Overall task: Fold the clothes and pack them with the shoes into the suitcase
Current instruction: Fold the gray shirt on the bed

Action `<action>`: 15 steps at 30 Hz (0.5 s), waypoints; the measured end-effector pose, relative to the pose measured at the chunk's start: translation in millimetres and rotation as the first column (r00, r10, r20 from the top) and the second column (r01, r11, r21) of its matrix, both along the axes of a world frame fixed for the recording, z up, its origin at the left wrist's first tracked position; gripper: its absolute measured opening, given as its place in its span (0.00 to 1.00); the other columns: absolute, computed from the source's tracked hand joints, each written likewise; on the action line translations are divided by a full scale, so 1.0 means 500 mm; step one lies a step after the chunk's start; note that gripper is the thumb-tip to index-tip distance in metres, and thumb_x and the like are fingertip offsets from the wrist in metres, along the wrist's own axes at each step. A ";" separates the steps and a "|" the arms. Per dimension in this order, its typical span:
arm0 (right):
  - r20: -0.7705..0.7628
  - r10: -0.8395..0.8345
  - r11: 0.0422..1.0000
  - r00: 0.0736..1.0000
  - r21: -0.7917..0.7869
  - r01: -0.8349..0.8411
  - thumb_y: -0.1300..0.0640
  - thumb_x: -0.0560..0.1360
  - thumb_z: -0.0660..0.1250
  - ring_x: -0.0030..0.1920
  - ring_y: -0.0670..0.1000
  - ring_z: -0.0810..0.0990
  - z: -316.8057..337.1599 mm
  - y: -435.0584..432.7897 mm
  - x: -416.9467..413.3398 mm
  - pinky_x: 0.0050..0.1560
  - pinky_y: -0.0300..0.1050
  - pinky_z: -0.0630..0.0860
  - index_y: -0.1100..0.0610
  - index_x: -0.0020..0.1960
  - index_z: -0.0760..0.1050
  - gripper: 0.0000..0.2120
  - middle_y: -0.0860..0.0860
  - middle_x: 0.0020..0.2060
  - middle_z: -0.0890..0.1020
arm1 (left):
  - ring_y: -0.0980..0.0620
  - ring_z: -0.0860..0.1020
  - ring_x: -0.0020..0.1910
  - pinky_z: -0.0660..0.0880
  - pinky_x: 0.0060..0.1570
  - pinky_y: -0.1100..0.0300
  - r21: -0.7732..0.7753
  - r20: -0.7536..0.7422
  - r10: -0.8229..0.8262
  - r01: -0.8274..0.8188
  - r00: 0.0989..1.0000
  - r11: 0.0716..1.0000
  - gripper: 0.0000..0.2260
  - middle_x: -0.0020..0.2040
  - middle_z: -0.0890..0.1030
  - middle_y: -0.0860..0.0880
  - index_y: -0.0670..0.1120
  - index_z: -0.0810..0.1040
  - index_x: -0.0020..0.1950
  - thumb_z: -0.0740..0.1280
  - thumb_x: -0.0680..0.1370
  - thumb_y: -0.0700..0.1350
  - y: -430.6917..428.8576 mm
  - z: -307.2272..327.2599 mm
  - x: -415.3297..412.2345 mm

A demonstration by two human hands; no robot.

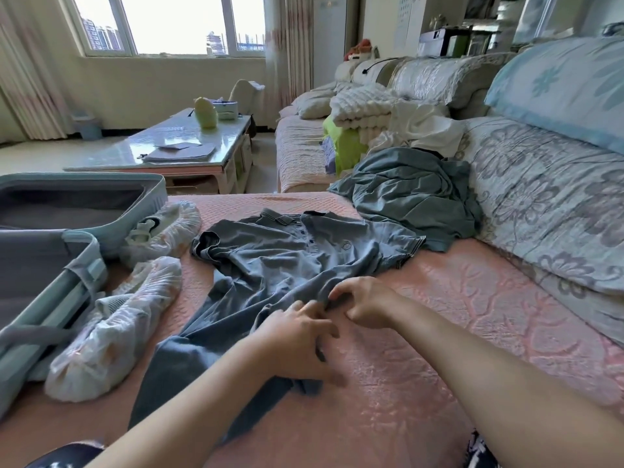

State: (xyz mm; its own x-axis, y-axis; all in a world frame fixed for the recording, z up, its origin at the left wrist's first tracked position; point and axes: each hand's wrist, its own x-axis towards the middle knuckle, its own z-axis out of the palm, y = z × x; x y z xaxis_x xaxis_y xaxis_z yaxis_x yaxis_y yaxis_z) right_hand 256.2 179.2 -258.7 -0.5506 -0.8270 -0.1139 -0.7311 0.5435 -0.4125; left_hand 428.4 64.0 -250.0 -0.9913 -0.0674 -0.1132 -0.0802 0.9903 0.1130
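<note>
On the pink bed, the left hand [297, 336] clutches the shirt [287, 261] hem, fingers spread; the right hand [364, 302] pinches its edge. Bagged shoes [111, 332] lie left, beside the open suitcase [148, 201]. Beyond lies a crumpled garment [412, 197].

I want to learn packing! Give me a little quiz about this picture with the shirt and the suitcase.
1. True or false: the suitcase is zipped shut.
2. Which thing do the left hand and the right hand both touch? A: the polo shirt. B: the bagged shoes. C: the crumpled teal garment.
3. Fill the gap: the bagged shoes lie ___ the suitcase, not in it.
Key: 1 false, it lies open. 2 A. 3 beside.
</note>
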 end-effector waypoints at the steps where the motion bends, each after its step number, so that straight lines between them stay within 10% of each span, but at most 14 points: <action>1: -0.045 0.024 0.999 0.999 0.037 -0.022 0.60 0.68 0.66 0.61 0.45 0.79 -0.005 -0.009 -0.002 0.66 0.42 0.73 0.43 0.63 0.79 0.26 0.41 0.59 0.82 | 0.53 0.66 0.61 0.73 0.57 0.51 -0.086 0.043 0.017 -0.013 0.999 0.996 0.34 0.62 0.67 0.56 0.63 0.72 0.64 0.66 0.61 0.74 -0.012 -0.016 -0.002; 5: -0.183 0.081 0.994 0.980 0.083 -0.066 0.59 0.75 0.65 0.68 0.49 0.73 -0.012 -0.039 -0.007 0.70 0.43 0.65 0.45 0.71 0.73 0.26 0.43 0.70 0.73 | 0.52 0.77 0.54 0.77 0.52 0.54 0.125 -0.047 0.156 -0.149 0.987 0.981 0.08 0.52 0.74 0.56 0.57 0.83 0.49 0.72 0.71 0.48 -0.098 -0.036 -0.024; 10: -0.325 0.070 0.995 0.943 -0.046 -0.089 0.65 0.77 0.60 0.61 0.56 0.77 -0.025 -0.062 -0.034 0.66 0.50 0.65 0.48 0.65 0.78 0.21 0.48 0.61 0.79 | 0.53 0.81 0.40 0.78 0.39 0.58 0.433 -0.271 0.496 -0.356 0.825 0.828 0.19 0.39 0.83 0.55 0.52 0.82 0.37 0.58 0.68 0.30 -0.164 0.004 -0.030; 15: -0.413 0.020 0.964 0.911 -0.235 -0.127 0.68 0.74 0.62 0.51 0.56 0.81 0.011 -0.029 -0.062 0.60 0.55 0.71 0.52 0.55 0.82 0.17 0.51 0.51 0.82 | 0.48 0.74 0.33 0.69 0.28 0.64 0.924 -0.196 0.689 -0.104 0.698 0.369 0.15 0.32 0.80 0.47 0.45 0.79 0.34 0.55 0.64 0.33 -0.140 0.079 -0.046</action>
